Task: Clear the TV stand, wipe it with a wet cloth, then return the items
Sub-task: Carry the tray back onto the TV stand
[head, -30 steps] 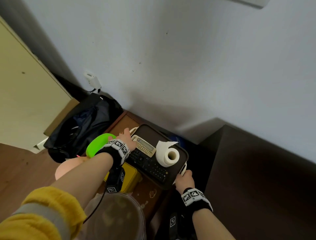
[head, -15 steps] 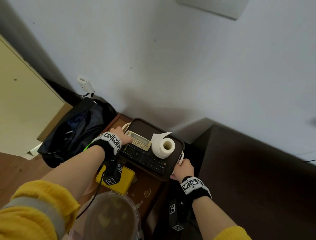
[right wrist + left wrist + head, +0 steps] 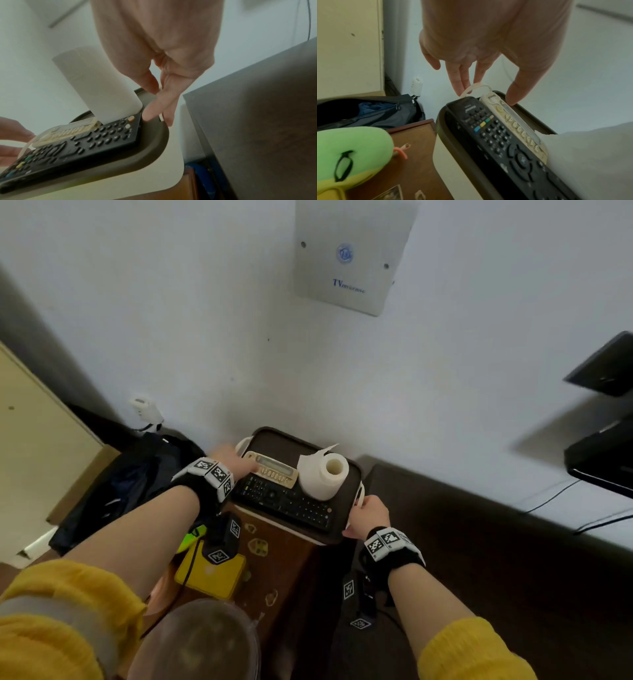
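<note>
A dark brown tray (image 3: 274, 440) with white loop handles hangs over a small wooden table, left of the dark TV stand (image 3: 479, 559). On it lie a black remote (image 3: 287, 503) and a cream remote (image 3: 274, 470), and a toilet roll (image 3: 322, 474) stands upright. My left hand (image 3: 236, 455) holds the tray's left end, fingers on the handle and thumb on the rim (image 3: 452, 135). My right hand (image 3: 368, 510) pinches the right end, thumb on the rim (image 3: 150, 146) beside the toilet roll (image 3: 96, 83).
The wooden table (image 3: 274, 577) carries a yellow box (image 3: 212, 577) and a green plush toy (image 3: 347, 148). A black bag (image 3: 130, 484) lies to the left. A black box (image 3: 603, 457) and cables (image 3: 548, 498) are at the far right. A translucent round lid (image 3: 195, 642) is close below me.
Both hands have kept hold of the tray's ends. The tray now sits a little higher against the wall. The head view has tilted up, bringing a wall panel into sight.
</note>
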The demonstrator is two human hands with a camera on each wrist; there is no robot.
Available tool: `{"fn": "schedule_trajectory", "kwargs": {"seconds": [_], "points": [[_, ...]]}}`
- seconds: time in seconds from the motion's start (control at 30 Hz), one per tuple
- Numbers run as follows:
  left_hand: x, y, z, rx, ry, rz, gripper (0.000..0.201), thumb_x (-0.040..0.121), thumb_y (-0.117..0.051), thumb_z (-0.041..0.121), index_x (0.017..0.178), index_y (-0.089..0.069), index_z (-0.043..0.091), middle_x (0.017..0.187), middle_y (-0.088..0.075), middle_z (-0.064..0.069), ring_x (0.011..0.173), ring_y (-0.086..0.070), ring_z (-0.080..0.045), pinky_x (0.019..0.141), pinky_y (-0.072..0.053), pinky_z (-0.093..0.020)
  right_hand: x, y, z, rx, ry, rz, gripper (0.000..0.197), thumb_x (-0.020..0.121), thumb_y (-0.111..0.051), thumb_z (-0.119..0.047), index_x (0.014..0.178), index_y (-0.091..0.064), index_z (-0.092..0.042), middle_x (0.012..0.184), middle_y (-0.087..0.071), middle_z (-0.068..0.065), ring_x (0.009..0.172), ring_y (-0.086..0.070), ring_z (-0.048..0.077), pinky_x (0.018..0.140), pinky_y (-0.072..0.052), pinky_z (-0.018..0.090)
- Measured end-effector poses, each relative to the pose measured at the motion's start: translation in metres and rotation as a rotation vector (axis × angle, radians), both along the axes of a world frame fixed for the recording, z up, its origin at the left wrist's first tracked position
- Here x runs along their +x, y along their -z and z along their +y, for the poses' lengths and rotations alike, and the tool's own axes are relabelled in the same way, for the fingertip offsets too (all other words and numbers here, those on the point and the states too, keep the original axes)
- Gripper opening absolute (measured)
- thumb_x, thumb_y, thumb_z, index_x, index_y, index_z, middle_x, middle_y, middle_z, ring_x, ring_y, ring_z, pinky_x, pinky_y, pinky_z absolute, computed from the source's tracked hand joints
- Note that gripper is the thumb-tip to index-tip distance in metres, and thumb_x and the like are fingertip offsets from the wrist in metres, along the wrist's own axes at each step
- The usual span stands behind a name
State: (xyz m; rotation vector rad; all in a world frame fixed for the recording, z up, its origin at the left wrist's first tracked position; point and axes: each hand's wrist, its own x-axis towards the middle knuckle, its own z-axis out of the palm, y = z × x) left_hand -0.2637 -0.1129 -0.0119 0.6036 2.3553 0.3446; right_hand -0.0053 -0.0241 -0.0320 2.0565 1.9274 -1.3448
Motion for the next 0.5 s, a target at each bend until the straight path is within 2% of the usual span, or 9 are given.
{"fn": "schedule_trajectory", "kwargs": {"seconds": [0.17, 0.27, 0.4, 0.43, 0.5], "points": [[0.031, -0.037, 0.015, 0.1, 0.02, -0.033, 0.063, 0.076, -0.07, 0.038, 0.127, -0.051, 0.006, 0.126, -0.058, -0.017, 0.113, -0.056, -0.034, 0.095, -0.046, -0.038, 0.036, -0.042, 0.015, 0.084, 0.017, -0.014, 0.031, 0.078, -0.062, -0.009, 0.107, -0.059, -0.002, 0.107, -0.066, 0.015, 0.1, -0.063, 0.032, 0.071, -0.048, 0.029], [0.062, -0.052, 0.027, 0.136, 0.059, -0.052, 0.06, 0.075, -0.07, 0.039, 0.123, -0.055, 0.005, 0.122, -0.059, -0.017, 0.11, -0.057, -0.034, 0.093, -0.046, -0.037, 0.071, -0.059, 0.026, 0.11, 0.012, -0.063, 0.029, 0.076, -0.066, -0.011, 0.103, -0.061, -0.002, 0.104, -0.067, 0.015, 0.093, -0.063, 0.031, 0.065, -0.041, 0.027], [0.113, -0.058, 0.045, 0.174, 0.096, -0.078, 0.052, 0.077, -0.068, 0.038, 0.117, -0.059, 0.006, 0.116, -0.062, -0.015, 0.105, -0.059, -0.033, 0.089, -0.048, -0.036, 0.124, -0.073, 0.043, 0.133, 0.054, -0.108, 0.026, 0.077, -0.065, -0.011, 0.103, -0.064, -0.004, 0.103, -0.067, 0.014, 0.098, -0.063, 0.032, 0.064, -0.041, 0.025], [0.127, -0.056, 0.051, 0.189, 0.097, -0.1, 0.05, 0.078, -0.067, 0.036, 0.117, -0.059, 0.006, 0.116, -0.063, -0.015, 0.105, -0.059, -0.033, 0.09, -0.048, -0.036, 0.137, -0.075, 0.048, 0.136, 0.061, -0.119, 0.025, 0.078, -0.064, -0.011, 0.103, -0.064, -0.004, 0.103, -0.067, 0.014, 0.097, -0.063, 0.032, 0.061, -0.041, 0.023], [0.154, -0.052, 0.061, 0.208, 0.094, -0.142, 0.047, 0.079, -0.067, 0.034, 0.117, -0.058, 0.007, 0.115, -0.062, -0.013, 0.105, -0.059, -0.032, 0.091, -0.048, -0.036, 0.164, -0.076, 0.059, 0.138, 0.065, -0.143, 0.023, 0.08, -0.062, -0.009, 0.102, -0.064, -0.004, 0.103, -0.066, 0.015, 0.091, -0.063, 0.032, 0.044, -0.038, 0.017]]}}
